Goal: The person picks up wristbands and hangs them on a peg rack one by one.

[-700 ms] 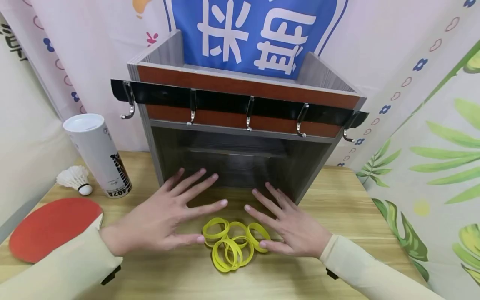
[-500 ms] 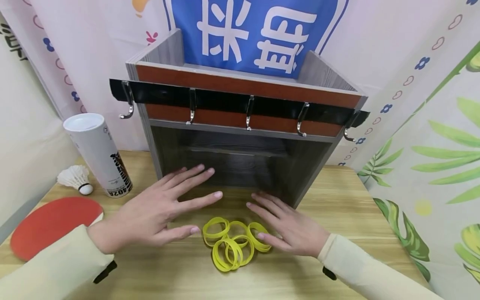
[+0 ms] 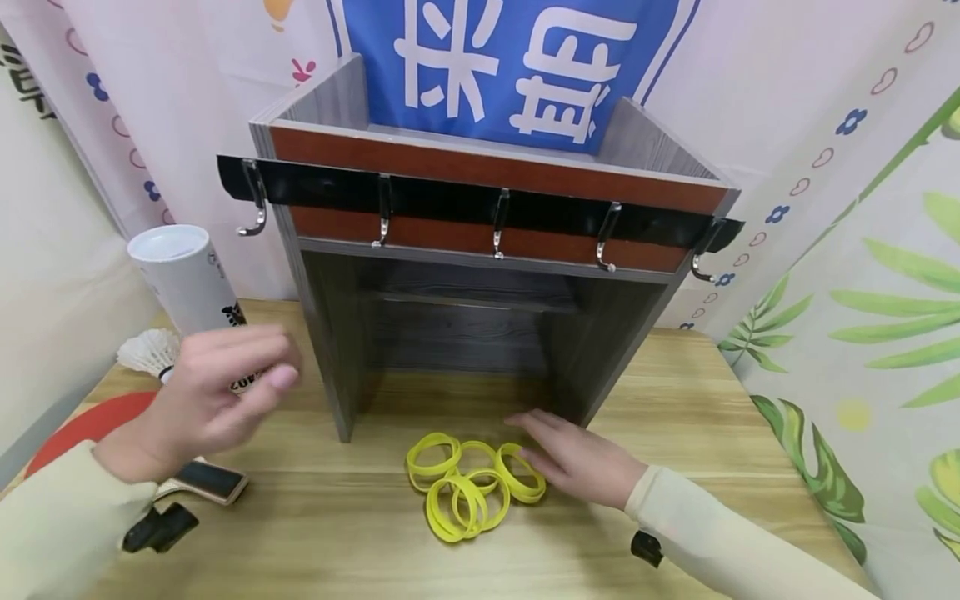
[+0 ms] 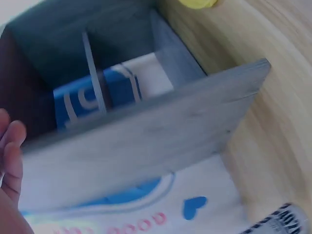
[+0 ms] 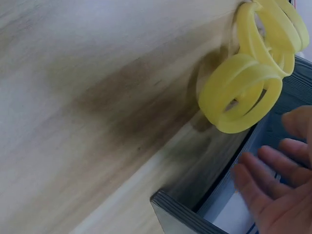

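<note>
Right grip: right hand (image 3: 581, 460) flat, fingers straight, touching the yellow rings (image 3: 468, 485).
Left grip: left hand (image 3: 202, 396) raised, fingers loosely curled, empty.
Rings: smooth rubbery hoops overlapping on the wood-grain table (image 3: 675, 400), before the grey cabinet (image 3: 480, 250).

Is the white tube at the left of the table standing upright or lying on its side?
Upright. The white tube stands on its end on the table, its round top facing up, behind the left hand and beside the shuttlecock.
</note>
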The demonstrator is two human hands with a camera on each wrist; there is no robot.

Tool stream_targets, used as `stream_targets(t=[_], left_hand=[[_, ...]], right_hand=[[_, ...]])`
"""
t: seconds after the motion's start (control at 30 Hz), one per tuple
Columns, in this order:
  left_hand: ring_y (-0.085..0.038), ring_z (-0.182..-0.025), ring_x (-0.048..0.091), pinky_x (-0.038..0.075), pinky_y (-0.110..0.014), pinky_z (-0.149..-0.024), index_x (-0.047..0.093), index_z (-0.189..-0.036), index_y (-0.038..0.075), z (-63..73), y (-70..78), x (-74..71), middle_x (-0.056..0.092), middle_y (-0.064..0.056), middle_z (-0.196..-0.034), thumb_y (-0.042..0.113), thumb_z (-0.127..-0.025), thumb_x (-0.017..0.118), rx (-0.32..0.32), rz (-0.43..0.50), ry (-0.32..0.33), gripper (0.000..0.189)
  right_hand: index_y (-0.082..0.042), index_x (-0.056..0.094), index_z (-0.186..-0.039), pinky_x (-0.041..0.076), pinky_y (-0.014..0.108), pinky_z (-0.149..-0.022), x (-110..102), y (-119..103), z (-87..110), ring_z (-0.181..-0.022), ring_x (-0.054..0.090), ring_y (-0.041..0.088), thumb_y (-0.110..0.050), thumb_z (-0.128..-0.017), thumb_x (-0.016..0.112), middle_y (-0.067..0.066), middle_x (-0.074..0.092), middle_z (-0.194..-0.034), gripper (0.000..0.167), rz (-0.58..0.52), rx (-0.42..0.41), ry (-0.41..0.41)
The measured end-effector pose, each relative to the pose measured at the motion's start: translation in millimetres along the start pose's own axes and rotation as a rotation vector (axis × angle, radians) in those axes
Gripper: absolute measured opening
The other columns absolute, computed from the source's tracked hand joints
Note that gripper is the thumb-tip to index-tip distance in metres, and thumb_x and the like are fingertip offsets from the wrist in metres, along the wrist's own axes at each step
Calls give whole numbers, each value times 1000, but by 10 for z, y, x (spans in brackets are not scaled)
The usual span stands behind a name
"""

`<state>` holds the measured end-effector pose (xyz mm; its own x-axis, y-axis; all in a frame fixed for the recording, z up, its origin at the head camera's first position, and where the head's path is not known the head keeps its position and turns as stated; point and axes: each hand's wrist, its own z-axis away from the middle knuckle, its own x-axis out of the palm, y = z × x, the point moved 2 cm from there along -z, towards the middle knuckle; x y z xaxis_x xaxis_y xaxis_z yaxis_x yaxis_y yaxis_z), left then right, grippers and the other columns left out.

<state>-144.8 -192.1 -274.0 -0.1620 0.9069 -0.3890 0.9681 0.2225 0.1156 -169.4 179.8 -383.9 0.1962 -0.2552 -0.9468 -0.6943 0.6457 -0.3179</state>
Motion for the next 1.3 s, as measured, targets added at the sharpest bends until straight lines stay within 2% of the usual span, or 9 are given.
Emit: stream_targets(t=[0.17,0.33,0.43,0.53,0.67,0.77,1.03,1.17,1.3], left_hand=[[1,-68,57,47,-7,-67,61,-69,-7,-51,-206,-248,67,7,-72,-3,-99,48,-223,70,223,34],[-13,-96,74,59,-13,-81,63,-115,-16,-193,-390,-469,78,-7,-111,-13,-98,44,-373,337,331,26],[-20,-117,70,61,-17,-91,54,-139,-9,-304,-427,-526,72,-13,-131,-11,-100,44,-445,438,298,40],[-24,-128,64,60,-24,-101,47,-152,0,-389,-467,-519,65,-16,-143,-13,-102,37,-485,620,261,53],[-28,-139,56,57,-33,-108,42,-159,6,-425,-558,-490,59,-19,-151,-18,-100,24,-516,910,229,66],[-27,-144,51,56,-35,-108,41,-160,10,-431,-603,-477,57,-17,-153,-17,-101,25,-551,989,207,67],[-29,-136,57,57,-37,-104,39,-160,8,-525,-580,-463,57,-20,-150,-12,-101,33,-512,1014,201,63],[-27,-131,57,58,-30,-92,42,-158,3,-663,-572,-473,48,-19,-159,-11,-104,28,-527,959,236,58],[-27,-141,50,59,-24,-95,44,-157,0,-811,-560,-525,43,-16,-166,-10,-106,32,-547,850,234,53]], right_hand=[[2,59,-139,62,41,-98,91,47,-2,-116,72,27,-12,-105,60,15,70,-130,37,45,27,-6],[4,63,-128,64,30,-81,178,73,-28,-95,71,20,-6,-102,61,12,71,-112,28,15,61,-19],[3,66,-123,63,29,-77,208,96,-54,-91,71,18,-5,-102,61,10,72,-107,23,11,78,-9],[1,69,-118,62,30,-76,216,125,-70,-89,72,18,-4,-102,62,9,74,-103,19,9,88,2],[-3,71,-108,57,25,-68,202,142,-85,-77,63,9,-4,-100,63,3,70,-90,11,-6,85,0],[-4,70,-101,49,20,-63,205,149,-88,-70,51,3,-3,-99,64,0,65,-82,6,-25,92,-4],[-2,73,-101,47,18,-62,232,153,-75,-68,48,1,-3,-98,65,1,67,-81,8,-68,105,-30],[-1,73,-101,47,18,-62,216,160,-75,-68,48,1,-1,-97,65,1,68,-82,9,-75,104,-23],[-2,73,-99,45,17,-61,211,168,-89,-68,47,1,0,-97,64,0,66,-80,10,-87,100,-19]])
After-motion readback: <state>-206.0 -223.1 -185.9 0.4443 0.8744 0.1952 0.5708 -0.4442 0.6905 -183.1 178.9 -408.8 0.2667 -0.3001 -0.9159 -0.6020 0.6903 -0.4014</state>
